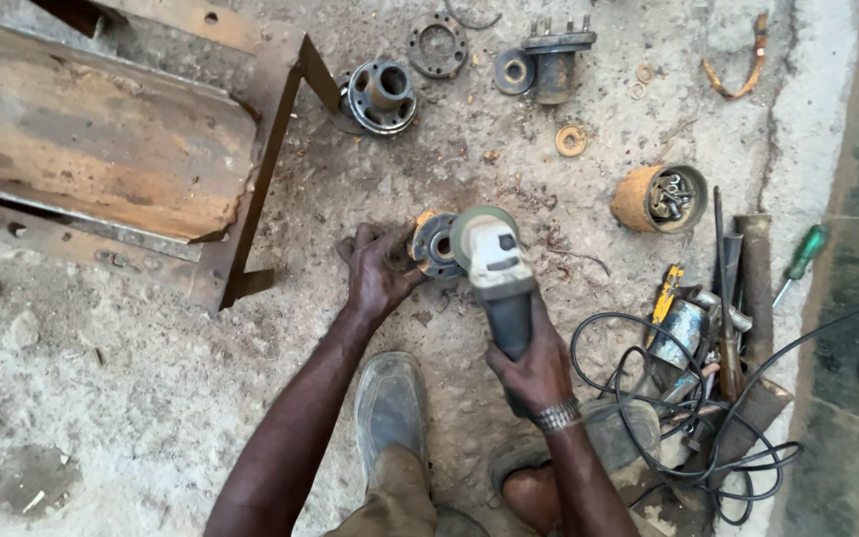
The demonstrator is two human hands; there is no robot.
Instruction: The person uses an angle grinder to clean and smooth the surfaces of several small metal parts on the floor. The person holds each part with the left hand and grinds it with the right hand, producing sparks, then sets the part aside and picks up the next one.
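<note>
Rough concrete floor (370, 179); left hand (378, 270) gripping round flange (436, 245), right hand (532, 366) closed around angle grinder (495, 267).

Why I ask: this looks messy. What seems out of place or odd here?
The black cord lies tangled over the tool pile beside the right hand holding the grinder; washers lie scattered in the dirt.

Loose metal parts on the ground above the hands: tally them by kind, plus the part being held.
Flanged hubs: 3 – one held by the left hand against the grinder in the right hand, at, others at and
Large rings: 2
Small washers: 3
Total: 8
</note>
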